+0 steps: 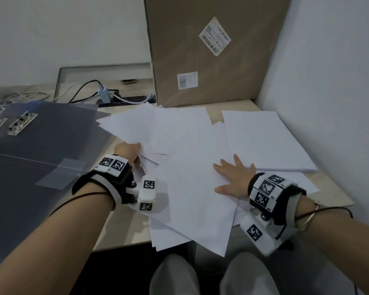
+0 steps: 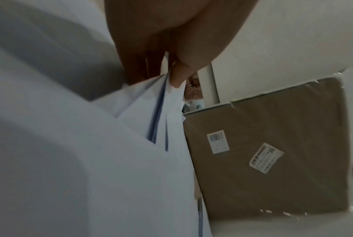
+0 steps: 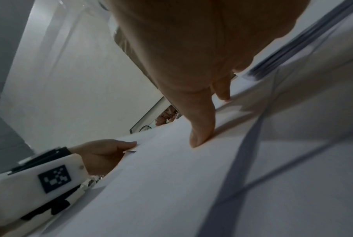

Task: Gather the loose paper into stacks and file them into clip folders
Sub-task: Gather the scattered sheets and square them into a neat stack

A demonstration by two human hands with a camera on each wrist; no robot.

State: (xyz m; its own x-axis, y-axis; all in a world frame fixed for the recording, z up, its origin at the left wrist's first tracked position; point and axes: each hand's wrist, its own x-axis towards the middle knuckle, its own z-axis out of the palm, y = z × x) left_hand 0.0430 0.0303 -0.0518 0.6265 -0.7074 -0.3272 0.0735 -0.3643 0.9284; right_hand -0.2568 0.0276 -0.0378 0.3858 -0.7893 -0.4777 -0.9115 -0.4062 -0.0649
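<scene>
Loose paper (image 1: 192, 177) lies fanned across the desk (image 1: 124, 235), and we take it as our landmark. Left of it we see the open clip folders (image 1: 41, 145), spread flat, presumably to receive a stack. At the paper's left edge, our left hand (image 1: 127, 151) pinches several sheets between thumb and curled fingers (image 2: 177, 80), likely to draw them together. On the paper's middle, our right hand (image 1: 235, 179) presses flat, fingers spread and holding nothing, probably to keep sheets from sliding. Right of it sits a neater stack (image 1: 268, 141).

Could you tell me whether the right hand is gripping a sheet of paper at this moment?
No, the right hand lies flat with fingers spread on top of the loose paper, pressing rather than gripping.
</scene>
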